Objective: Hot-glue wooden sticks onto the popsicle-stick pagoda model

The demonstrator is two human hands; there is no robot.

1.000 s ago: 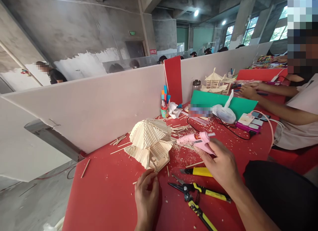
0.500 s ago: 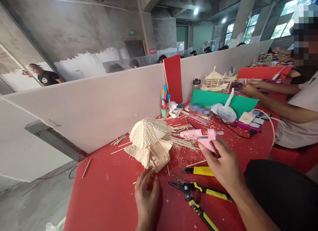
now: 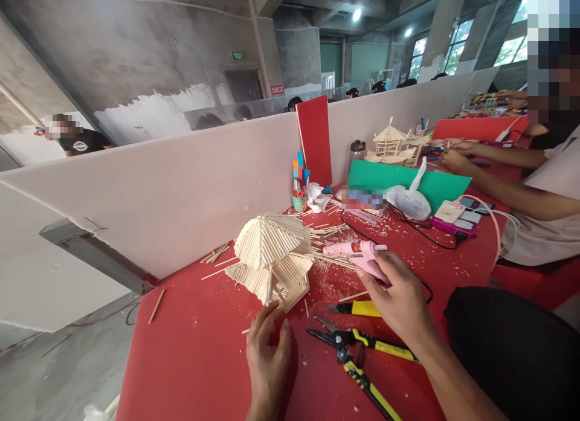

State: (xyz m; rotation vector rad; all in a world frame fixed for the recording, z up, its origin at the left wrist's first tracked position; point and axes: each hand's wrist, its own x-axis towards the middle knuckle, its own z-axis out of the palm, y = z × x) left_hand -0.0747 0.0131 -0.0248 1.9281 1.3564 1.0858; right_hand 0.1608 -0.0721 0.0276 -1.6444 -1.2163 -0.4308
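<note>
A small house model [image 3: 272, 258] built of pale wooden sticks stands on the red table [image 3: 190, 354]. My left hand [image 3: 268, 354] lies on the table just in front of it, fingers loosely spread, fingertips near the model's base, holding nothing. To the right of the model, my right hand [image 3: 399, 297] is wrapped round the handle of a pink glue gun [image 3: 356, 252]. The gun's nozzle points left toward the model and stays apart from it.
Yellow-handled snips [image 3: 357, 363] and a yellow utility knife [image 3: 360, 308] lie between my hands. Loose sticks [image 3: 328, 231] and shavings litter the table. A white partition [image 3: 181, 185] runs along the far edge. At right, another person's arms [image 3: 493, 188] rest by a green sheet [image 3: 408, 182].
The glue gun in my right hand swung slightly right and up, then came back left toward the model. My left hand's fingers opened a little by the model's base.
</note>
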